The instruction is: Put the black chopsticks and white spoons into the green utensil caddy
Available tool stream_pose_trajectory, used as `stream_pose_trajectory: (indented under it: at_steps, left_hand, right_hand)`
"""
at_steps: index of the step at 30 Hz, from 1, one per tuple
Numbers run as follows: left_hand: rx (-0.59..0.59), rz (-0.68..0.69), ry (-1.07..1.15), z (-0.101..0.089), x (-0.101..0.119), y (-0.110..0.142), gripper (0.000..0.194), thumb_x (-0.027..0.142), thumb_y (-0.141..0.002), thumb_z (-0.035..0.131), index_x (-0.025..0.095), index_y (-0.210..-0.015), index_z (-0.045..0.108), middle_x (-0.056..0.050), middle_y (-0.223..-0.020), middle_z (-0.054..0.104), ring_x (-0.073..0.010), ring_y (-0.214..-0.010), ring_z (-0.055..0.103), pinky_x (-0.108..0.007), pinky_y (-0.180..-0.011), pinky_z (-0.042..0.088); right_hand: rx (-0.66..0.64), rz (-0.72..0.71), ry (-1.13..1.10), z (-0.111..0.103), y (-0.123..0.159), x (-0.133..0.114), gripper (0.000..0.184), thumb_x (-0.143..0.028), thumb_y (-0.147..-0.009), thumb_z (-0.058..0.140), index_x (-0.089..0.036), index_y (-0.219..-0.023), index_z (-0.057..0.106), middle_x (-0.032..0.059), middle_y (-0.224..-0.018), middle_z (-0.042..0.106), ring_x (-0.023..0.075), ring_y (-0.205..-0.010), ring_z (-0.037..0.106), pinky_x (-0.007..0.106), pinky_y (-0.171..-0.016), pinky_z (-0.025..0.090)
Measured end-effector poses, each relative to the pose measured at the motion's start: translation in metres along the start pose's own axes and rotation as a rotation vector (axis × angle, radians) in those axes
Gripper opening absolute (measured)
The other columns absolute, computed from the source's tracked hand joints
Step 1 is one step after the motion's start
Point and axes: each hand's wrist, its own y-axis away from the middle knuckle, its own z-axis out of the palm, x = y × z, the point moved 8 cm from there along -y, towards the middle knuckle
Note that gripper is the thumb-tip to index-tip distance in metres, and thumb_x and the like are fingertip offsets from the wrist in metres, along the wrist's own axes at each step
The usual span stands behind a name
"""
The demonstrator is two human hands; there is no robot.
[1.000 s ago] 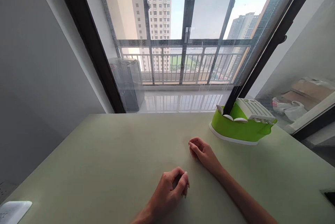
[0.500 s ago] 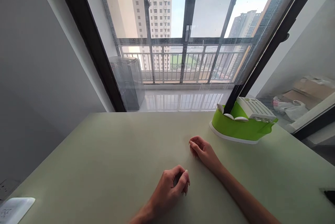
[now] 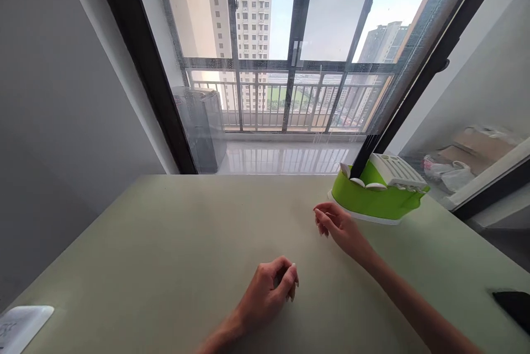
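Note:
My left hand [image 3: 269,290] rests near the front middle of the pale green table [image 3: 178,249]. Its fingers are curled in a loose fist around a small hollow, and nothing shows inside. Farther forward and to the right is my right hand [image 3: 337,227], its fingers loosely bent and slightly apart, holding nothing I can see. Just behind it, at the back right of the table, stands a green boat-shaped holder [image 3: 372,199] with a white base. A white slotted top [image 3: 399,170] sits on its right part. My right hand overlaps the holder's lower left edge in view.
A white flat object [image 3: 27,323] lies at the table's front left corner. On the right edge is a black object [image 3: 513,307], partly cut off. A glass window with dark frames [image 3: 141,67] borders the far side; bags and cardboard [image 3: 472,155] lie beyond the glass at right.
My right hand has moved to the right and forward, closer to the green holder, and its fingers have loosened a little. My left hand stays almost where it was. The view has shifted slightly.

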Motion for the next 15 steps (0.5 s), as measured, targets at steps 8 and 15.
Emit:
stream_pose_trajectory:
  at_steps: [8,15]
  left_hand:
    - [0.001,0.03,-0.013,0.001,-0.002,-0.001,0.041,0.05,-0.103,0.044,0.019,-0.08,0.057,0.001,-0.068,0.059,-0.0123,-0.064,0.052,-0.025,-0.063,0.039]
    - [0.0,0.048,-0.028,0.002,0.0,-0.001,0.041,0.05,-0.103,0.044,0.019,-0.079,0.056,0.002,-0.067,0.058,-0.0122,-0.063,0.051,-0.025,-0.063,0.039]
  right_hand:
    - [0.273,-0.142,0.252,-0.103,0.022,-0.06,0.053,-0.061,-0.099,0.051,-0.02,-0.069,0.065,0.0026,-0.059,0.06,0.015,-0.055,0.056,0.031,-0.058,0.045]
    - [0.949,-0.27,0.443,-0.247,0.038,-0.046,0.034,-0.045,-0.098,0.027,-0.023,-0.088,0.05,0.0071,-0.075,0.056,0.0175,-0.058,0.056,0.035,-0.056,0.05]
